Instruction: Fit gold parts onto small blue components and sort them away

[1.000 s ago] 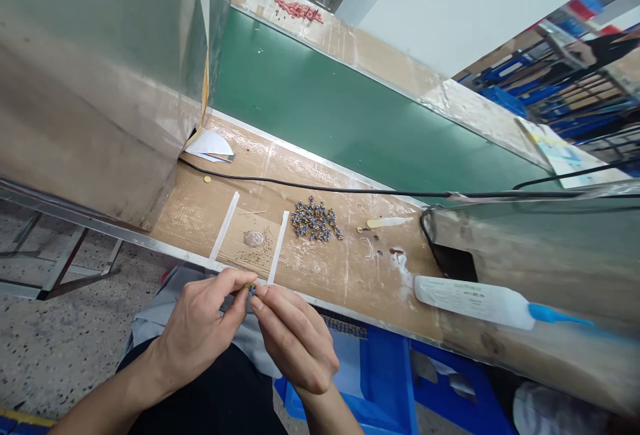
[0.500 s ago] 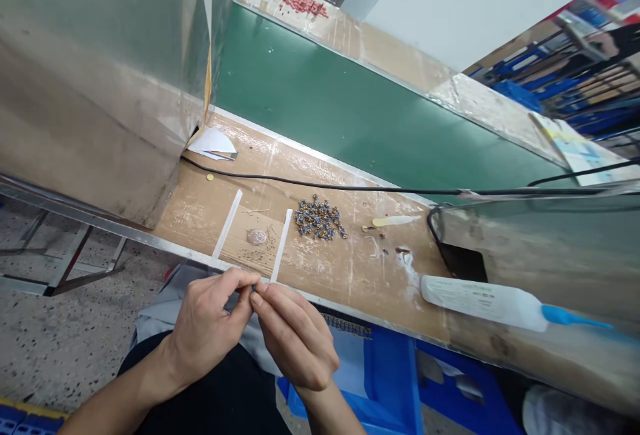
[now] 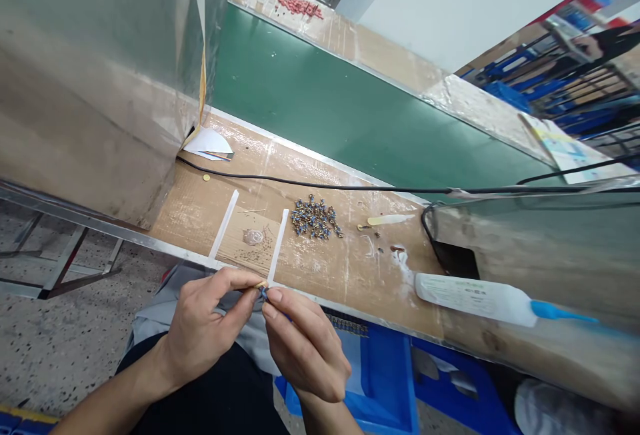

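Observation:
Just past the bench's near edge, my left hand (image 3: 207, 318) and my right hand (image 3: 306, 338) meet with thumbs and forefingers pinched. Between their fingertips is a small blue-and-brass part (image 3: 263, 292), mostly covered by the fingers; its exact kind is too small to make out. A pile of similar small blue-and-brass parts (image 3: 315, 217) lies on the cardboard-covered bench (image 3: 320, 268), beyond my right hand. Beyond my left hand, between two white tape strips, a small clear lump (image 3: 253, 237) sits among scattered tiny dark bits.
A white bottle with a blue nozzle (image 3: 473, 298) lies at the right. A black cable (image 3: 310, 185) crosses the bench before the green belt (image 3: 320, 102). Metal-sided housings stand left and right. A blue bin (image 3: 387, 382) is below the edge; red pieces (image 3: 299, 6) lie across the belt.
My fingertips have parted slightly and my right hand has shifted a little right, so more of the blue-and-brass part shows between them. The whole view has moved slightly.

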{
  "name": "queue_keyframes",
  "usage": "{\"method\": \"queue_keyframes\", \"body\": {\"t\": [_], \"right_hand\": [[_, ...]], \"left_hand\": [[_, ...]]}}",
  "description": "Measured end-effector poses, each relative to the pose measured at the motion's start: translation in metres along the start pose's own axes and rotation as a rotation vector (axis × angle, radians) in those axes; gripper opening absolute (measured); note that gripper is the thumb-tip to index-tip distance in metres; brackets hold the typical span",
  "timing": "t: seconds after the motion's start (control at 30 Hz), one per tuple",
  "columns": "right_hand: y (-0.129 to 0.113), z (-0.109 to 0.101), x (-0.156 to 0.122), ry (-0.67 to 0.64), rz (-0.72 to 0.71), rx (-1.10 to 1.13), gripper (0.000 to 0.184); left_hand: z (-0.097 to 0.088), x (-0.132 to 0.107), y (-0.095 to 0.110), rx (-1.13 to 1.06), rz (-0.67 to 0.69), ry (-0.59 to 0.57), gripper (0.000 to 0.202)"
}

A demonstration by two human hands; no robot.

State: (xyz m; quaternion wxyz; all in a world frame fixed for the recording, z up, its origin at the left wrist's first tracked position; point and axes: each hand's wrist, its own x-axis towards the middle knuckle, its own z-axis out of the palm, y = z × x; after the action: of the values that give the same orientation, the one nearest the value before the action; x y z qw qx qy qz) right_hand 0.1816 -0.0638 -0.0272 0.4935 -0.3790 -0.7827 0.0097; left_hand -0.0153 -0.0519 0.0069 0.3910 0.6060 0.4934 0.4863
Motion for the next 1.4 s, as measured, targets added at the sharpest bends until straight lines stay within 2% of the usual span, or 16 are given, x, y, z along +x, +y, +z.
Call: {"method": "queue_keyframes", "body": {"t": [0.33,0.43,0.5,0.57,0.67,0.87,1.17,1.4], "right_hand": [[-0.003,0.004,0.008,0.003,-0.011,0.038,0.050],[-0.002,0.004,0.013,0.000,0.005,0.111,0.047],[0.000,0.002,0.018,0.020,0.089,0.210,0.042],[0.002,0.002,0.023,0.036,0.252,0.296,0.039],[0.005,0.003,0.030,-0.016,0.427,0.391,0.040],[0.007,0.006,0.030,-0.061,0.487,0.539,0.039],[0.012,0.001,0.026,-0.083,0.579,0.643,0.037],[0.010,-0.005,0.022,-0.052,0.645,0.670,0.033]], "left_hand": [[0.002,0.002,-0.003,0.071,0.085,0.062,0.020],[0.001,0.003,-0.003,0.070,0.101,0.069,0.020],[0.000,0.004,-0.003,0.045,0.079,0.062,0.019],[0.000,0.005,-0.002,0.011,0.035,0.042,0.019],[0.001,0.005,-0.002,-0.040,-0.022,-0.002,0.020],[0.005,0.009,-0.003,-0.049,-0.073,-0.025,0.018],[0.009,0.010,-0.004,-0.166,-0.269,-0.108,0.012],[0.015,0.011,0.000,-0.135,-0.280,-0.154,0.013]]}}
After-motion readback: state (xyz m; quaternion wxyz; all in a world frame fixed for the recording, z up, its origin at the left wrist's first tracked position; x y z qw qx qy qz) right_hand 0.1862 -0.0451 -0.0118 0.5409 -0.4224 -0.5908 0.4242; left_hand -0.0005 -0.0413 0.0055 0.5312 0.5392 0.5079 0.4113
